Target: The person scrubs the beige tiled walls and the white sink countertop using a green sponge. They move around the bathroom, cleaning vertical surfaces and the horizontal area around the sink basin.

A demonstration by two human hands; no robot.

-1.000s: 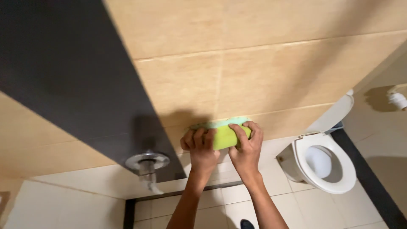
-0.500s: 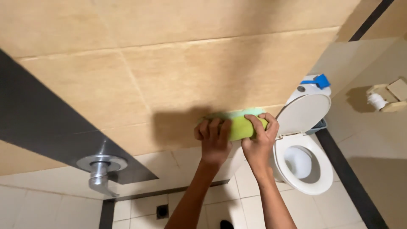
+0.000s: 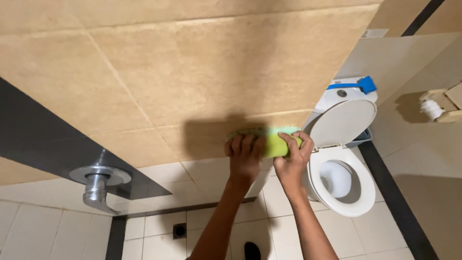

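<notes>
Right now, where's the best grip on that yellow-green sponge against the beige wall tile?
Probably the yellow-green sponge's two short ends, from the room side: it lies flat and lengthwise on the beige wall tile, as the left hand and right hand hold it.

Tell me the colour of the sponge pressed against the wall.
Yellow-green sponge, seen in the head view.

Both hands on sponge (image 3: 274,143), pressed flat to wall tile (image 3: 202,72); left hand (image 3: 245,156) grips its left part, right hand (image 3: 292,156) its right end. Toilet (image 3: 342,178) just right of grip, lid up, cistern (image 3: 344,91) behind. Paper holder (image 3: 440,106) far right. Wall tap (image 3: 98,185) well left, lower. Floor drain (image 3: 179,230) below-left.
</notes>
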